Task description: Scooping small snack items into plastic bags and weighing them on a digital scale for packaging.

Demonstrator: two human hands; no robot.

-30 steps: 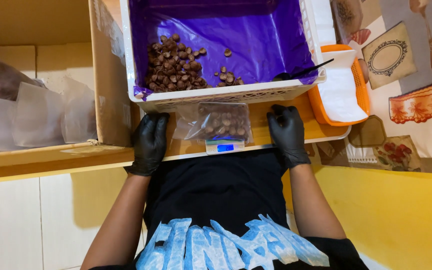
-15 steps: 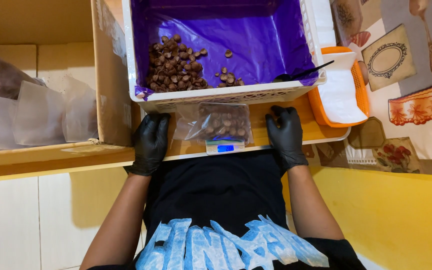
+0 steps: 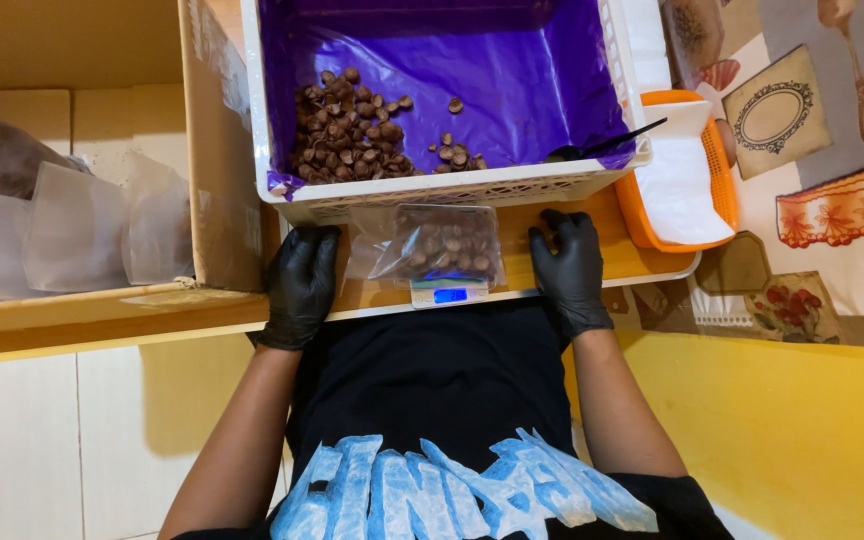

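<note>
A clear plastic bag of brown nut-like pieces [image 3: 439, 245] lies on a small digital scale [image 3: 449, 294] with a lit blue display. My left hand [image 3: 301, 283], in a black glove, rests flat on the yellow tray surface [image 3: 372, 296] left of the scale, holding nothing. My right hand [image 3: 567, 267], also black-gloved, rests with fingers spread just right of the bag, apart from it. Behind them stands a white crate [image 3: 472, 187] lined with purple plastic, holding a heap of the same brown pieces [image 3: 350, 140].
A black scoop [image 3: 607, 146] leans on the crate's right corner. An orange basket with white bags [image 3: 680, 175] sits to the right. A cardboard box [image 3: 214, 150] with filled clear bags [image 3: 72, 225] stands at left. A patterned cloth [image 3: 812, 200] covers the right side.
My right hand has slid slightly left, closer to the bag on the scale. The left hand and the bag stay where they were.
</note>
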